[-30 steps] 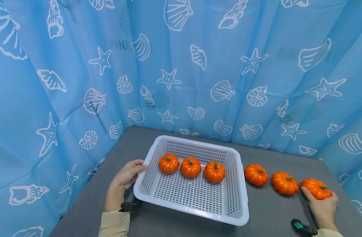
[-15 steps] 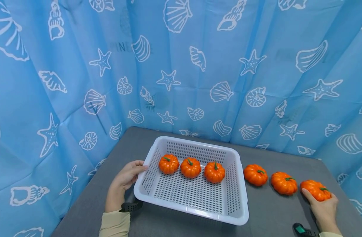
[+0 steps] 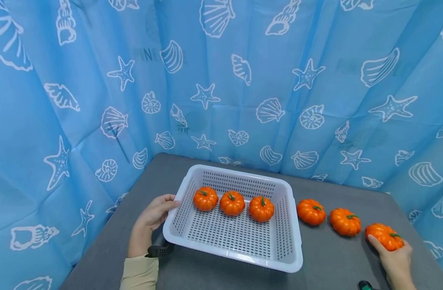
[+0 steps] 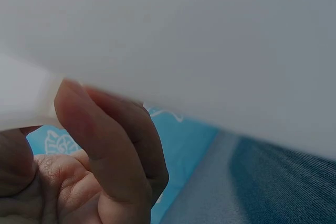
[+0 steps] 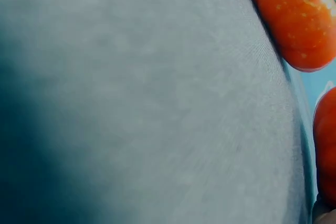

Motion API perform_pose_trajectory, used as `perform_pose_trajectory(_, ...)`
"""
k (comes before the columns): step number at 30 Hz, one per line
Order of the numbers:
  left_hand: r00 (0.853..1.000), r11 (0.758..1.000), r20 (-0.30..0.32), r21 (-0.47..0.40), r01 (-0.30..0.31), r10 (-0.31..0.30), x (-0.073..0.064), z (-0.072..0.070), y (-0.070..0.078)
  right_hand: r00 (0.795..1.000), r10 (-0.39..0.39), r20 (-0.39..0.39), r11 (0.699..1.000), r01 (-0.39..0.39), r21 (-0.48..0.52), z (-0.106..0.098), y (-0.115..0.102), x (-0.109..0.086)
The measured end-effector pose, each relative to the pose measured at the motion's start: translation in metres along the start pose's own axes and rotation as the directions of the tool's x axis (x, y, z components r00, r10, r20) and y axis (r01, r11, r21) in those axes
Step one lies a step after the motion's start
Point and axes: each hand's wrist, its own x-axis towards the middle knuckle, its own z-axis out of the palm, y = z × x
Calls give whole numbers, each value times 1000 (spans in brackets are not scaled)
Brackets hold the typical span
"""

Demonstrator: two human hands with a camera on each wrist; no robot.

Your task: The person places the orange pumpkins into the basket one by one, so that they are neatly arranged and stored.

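Observation:
A white perforated plastic basket point(image 3: 228, 254) stands on the grey table. My left hand point(image 3: 154, 213) grips its left rim; in the left wrist view the fingers point(image 4: 105, 150) curl up under the pale plastic edge. Inside, three orange pumpkins with green stems line up: a left one point(image 3: 205, 199), a middle one point(image 3: 232, 203) and a right one point(image 3: 261, 209). At the far right, my right hand point(image 3: 398, 259) holds another pumpkin point(image 3: 383, 237), its thumb on the near left side. The right wrist view catches this pumpkin point(image 5: 326, 150) only at its edge.
Between the basket and my right hand, two more pumpkins, one nearer the basket point(image 3: 311, 212) and one farther right point(image 3: 345, 222), rest on the table point(image 3: 333, 262). A blue curtain point(image 3: 221, 80) with white shells and starfish hangs behind and along the sides.
My right hand and the pumpkin it holds have shifted slightly toward me. The left hand keeps its grip on the basket rim, and the other pumpkins stay in place.

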Motion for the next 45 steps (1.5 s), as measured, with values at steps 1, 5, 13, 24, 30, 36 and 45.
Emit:
perform_pose_trajectory(1,1000,1000,-4,-2,4,-4,0,0,0,1000,-4,-4,1000,4,3,0,0,-1)
perform_pose_trajectory(5,1000,1000,-17,-14,16,-16,0,1,1,1000,-14,-7,1000,14,7,-2,-1,-8)
perform_pose_trajectory(13,1000,1000,-5,-13,10,-10,1,0,1,999,-42,20,999,42,-26,-12,-14,-25)
perform_pose_trajectory(24,999,999,-24,-21,26,-26,1,2,2,979,-191,74,980,195,-45,-22,-44,-48)
perform_pose_trajectory(30,998,999,-46,-22,32,-33,1,3,1,939,-313,145,945,322,-46,-22,-59,-66)
perform_pose_trajectory(36,998,999,-50,-30,32,-34,1,2,0,903,-363,229,923,382,-43,-18,-75,-78)
perform_pose_trajectory(45,999,1000,-34,-23,20,-21,2,2,0,845,-410,344,890,453,-51,-12,-94,-93)
